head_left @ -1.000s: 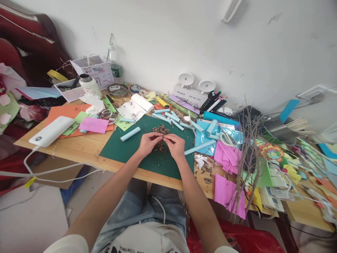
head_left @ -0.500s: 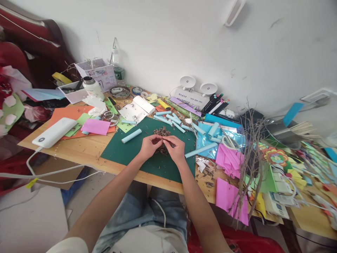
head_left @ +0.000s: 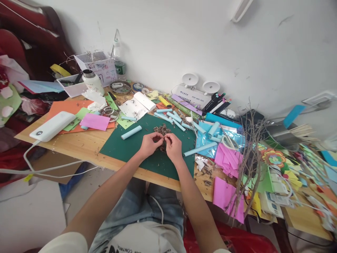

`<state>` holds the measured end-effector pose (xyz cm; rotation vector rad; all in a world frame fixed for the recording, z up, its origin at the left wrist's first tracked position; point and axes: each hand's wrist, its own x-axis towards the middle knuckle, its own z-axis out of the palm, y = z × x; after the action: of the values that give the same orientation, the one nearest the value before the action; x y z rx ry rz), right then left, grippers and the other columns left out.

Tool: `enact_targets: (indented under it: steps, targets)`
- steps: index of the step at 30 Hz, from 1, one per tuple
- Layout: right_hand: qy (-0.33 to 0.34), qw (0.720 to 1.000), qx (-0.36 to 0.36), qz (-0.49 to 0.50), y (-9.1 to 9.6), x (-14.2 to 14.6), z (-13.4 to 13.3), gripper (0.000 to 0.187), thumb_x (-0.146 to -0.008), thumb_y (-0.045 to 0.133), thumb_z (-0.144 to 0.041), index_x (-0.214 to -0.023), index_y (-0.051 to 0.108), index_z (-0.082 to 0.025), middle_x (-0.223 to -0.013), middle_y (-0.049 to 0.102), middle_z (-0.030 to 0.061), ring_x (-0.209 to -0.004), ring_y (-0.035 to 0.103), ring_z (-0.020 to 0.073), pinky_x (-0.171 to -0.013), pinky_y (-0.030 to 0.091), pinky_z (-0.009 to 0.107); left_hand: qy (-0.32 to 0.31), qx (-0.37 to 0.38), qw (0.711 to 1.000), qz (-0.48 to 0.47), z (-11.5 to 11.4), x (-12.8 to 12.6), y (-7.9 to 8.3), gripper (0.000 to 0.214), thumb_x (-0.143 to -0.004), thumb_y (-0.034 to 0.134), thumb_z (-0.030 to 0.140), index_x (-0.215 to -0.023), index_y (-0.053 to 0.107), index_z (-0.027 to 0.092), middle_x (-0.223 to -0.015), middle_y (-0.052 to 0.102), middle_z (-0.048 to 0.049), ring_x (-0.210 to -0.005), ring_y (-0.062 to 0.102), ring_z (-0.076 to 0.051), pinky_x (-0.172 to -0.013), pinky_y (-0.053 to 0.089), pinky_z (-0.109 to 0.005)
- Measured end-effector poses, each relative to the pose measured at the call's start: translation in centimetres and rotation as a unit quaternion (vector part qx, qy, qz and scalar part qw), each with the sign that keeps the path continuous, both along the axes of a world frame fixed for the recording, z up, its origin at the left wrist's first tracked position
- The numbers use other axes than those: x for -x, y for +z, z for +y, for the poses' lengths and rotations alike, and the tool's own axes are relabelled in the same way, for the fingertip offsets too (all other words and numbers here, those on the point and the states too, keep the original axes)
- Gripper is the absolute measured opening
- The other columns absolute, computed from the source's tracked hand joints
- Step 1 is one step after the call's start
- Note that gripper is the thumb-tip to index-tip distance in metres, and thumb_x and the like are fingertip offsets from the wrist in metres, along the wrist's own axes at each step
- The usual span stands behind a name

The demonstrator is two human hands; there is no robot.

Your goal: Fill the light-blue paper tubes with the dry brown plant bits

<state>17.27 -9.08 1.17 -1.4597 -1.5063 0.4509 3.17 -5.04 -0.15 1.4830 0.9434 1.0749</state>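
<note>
A pile of dry, brown, crumbly plant bits [head_left: 162,129] lies on a dark green mat [head_left: 121,149]. Over the pile, the fingertips of my left hand [head_left: 149,144] and my right hand [head_left: 173,147] meet in a pinch. Whatever they pinch is too small to make out. To the left of my hands a light blue paper tube [head_left: 131,132] rests on the mat. Several more blue tubes [head_left: 163,117] lie behind the pile, and one longer tube [head_left: 199,149] is to the right of my right hand.
Scissors [head_left: 229,142], pink paper [head_left: 228,200] and a bunch of upright twigs [head_left: 251,151] crowd the right side. On the left are a white power bank [head_left: 52,126], a pink sheet [head_left: 94,121] and a white bottle [head_left: 92,82]. A white twin-lamp unit [head_left: 193,95] stands by the wall.
My hands stay over the pile, fingertips still together, with my right fingers slightly more curled. The view has shifted a little; the things on the table look unmoved.
</note>
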Motion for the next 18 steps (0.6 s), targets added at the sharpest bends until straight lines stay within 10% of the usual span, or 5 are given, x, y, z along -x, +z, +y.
enact_targets:
  steps: [5, 18]
  targets:
    - [0.006, 0.982, 0.036, 0.188, -0.5, -0.9, 0.5, 0.018, -0.085, 0.054, -0.034, -0.085, 0.064, -0.019, -0.072, 0.064, 0.0015, -0.065, 0.060, 0.0152, -0.065, 0.053, 0.028, 0.009, 0.042, 0.996, -0.074, 0.4, 0.1, 0.1, 0.025, -0.073, 0.073, 0.038, -0.083, 0.070, 0.015, -0.074, 0.069, -0.0030, -0.063, 0.060, -0.013, -0.060, 0.048, -0.025]
    - [0.041, 0.999, -0.007, 0.021, 0.1, -1.4, -0.1, 0.016, -0.084, 0.064, -0.031, -0.090, 0.076, -0.023, -0.090, 0.074, 0.0052, -0.080, 0.069, 0.0187, -0.077, 0.056, 0.032, -0.015, 0.044, 0.997, -0.063, 0.3, 0.1, -0.1, 0.028, -0.073, 0.074, 0.040, -0.088, 0.074, 0.016, -0.086, 0.074, -0.0069, -0.077, 0.067, -0.019, -0.075, 0.054, -0.031]
